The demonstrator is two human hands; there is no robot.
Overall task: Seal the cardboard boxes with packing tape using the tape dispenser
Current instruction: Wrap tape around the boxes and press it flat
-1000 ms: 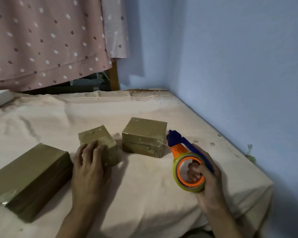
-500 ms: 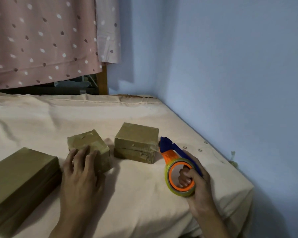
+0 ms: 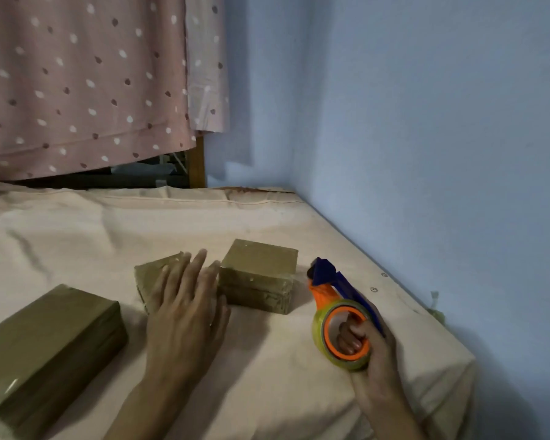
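Note:
Three tape-wrapped cardboard boxes sit on the bed: a long one (image 3: 45,341) at the left, a small cube (image 3: 151,277) in the middle and a squarer one (image 3: 258,274) to its right. My left hand (image 3: 185,309) lies over the small cube with straight, spread fingers that reach toward the squarer box; the hand is blurred. My right hand (image 3: 369,350) grips the tape dispenser (image 3: 337,300), fingers curled through its orange ring. Its blue head points at the squarer box, a short gap away.
The bed (image 3: 108,223) has a pale peach sheet; its right edge runs along a blue wall (image 3: 426,154). A dotted pink curtain (image 3: 77,84) hangs behind the far edge, beside a wooden post (image 3: 197,166).
My left hand has slid right and forward across the small cube, fingers spreading toward the squarer box. The right hand with the dispenser has drawn back slightly from that box.

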